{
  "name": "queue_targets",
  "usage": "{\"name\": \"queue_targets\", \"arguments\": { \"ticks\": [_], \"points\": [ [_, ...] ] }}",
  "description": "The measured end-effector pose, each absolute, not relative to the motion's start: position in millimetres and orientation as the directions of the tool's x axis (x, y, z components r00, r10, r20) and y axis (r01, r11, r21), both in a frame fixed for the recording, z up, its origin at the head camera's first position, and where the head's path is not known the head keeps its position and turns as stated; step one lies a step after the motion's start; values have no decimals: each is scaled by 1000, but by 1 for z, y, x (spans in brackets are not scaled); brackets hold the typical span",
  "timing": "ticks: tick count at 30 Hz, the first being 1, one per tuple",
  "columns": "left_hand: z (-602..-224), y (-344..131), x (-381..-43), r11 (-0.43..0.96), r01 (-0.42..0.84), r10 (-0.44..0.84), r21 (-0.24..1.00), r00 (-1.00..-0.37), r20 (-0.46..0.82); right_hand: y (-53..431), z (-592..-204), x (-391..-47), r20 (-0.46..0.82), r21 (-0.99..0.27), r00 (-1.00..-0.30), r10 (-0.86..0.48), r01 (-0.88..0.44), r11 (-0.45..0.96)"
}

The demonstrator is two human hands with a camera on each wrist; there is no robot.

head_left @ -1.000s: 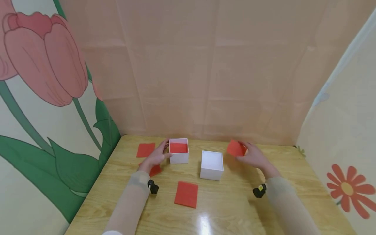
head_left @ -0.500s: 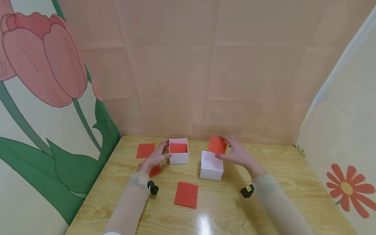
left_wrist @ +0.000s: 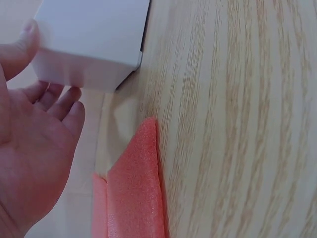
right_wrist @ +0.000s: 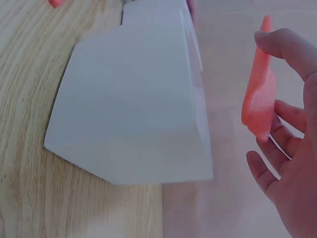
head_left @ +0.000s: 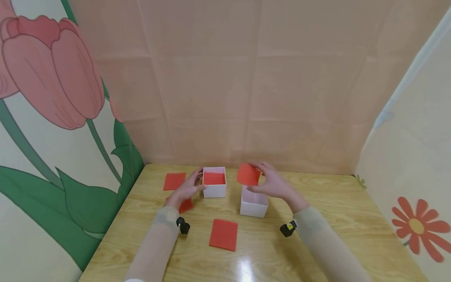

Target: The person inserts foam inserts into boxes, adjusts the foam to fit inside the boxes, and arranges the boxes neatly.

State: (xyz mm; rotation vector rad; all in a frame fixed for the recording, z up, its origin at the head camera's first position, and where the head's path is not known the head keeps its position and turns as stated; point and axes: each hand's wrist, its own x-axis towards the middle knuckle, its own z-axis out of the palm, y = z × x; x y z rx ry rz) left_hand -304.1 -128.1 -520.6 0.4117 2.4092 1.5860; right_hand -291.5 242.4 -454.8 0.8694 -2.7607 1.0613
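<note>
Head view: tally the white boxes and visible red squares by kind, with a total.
White boxes: 2
Red squares: 5 (3 on the table, 1 inside a box, 1 in the right hand)
Total: 7

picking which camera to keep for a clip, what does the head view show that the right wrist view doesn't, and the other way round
Only the head view shows the red sheet inside the left white box, the painted tulip and the painted flower.

Only the right wrist view shows the held sheet nearly edge-on, with a visible gap between it and the right white box.

Both show the right hand holding that sheet, both white boxes and the wooden table.
</note>
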Motion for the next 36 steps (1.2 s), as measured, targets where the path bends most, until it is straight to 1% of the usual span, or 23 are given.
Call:
{"name": "queue_targets", "arguments": {
  "ticks": [7,12,15,24,29,36],
  "points": [
    [-521,-131,-301,359,95,356,928,-934,-42,220,-452,-293,226,-531,-822,-523,-554,642],
    [-521,-134,-300,333,103,367,937,-930,-28,200,-449,-295,177,-444,-798,-576,-587,677],
    [-522,-136,-301,330,117,373,937,-927,-16,187,-447,-295,151,-418,-782,-605,-605,678],
    [-521,-135,-302,352,132,408,927,-913,-25,161,-444,-294,113,-390,-765,-633,-621,680],
    [-520,-135,-301,346,141,428,928,-904,-22,157,-448,-296,112,-376,-762,-637,-626,683],
    [-523,-135,-301,359,132,419,924,-907,-34,157,-451,-296,94,-382,-776,-624,-607,697]
  ]
}}
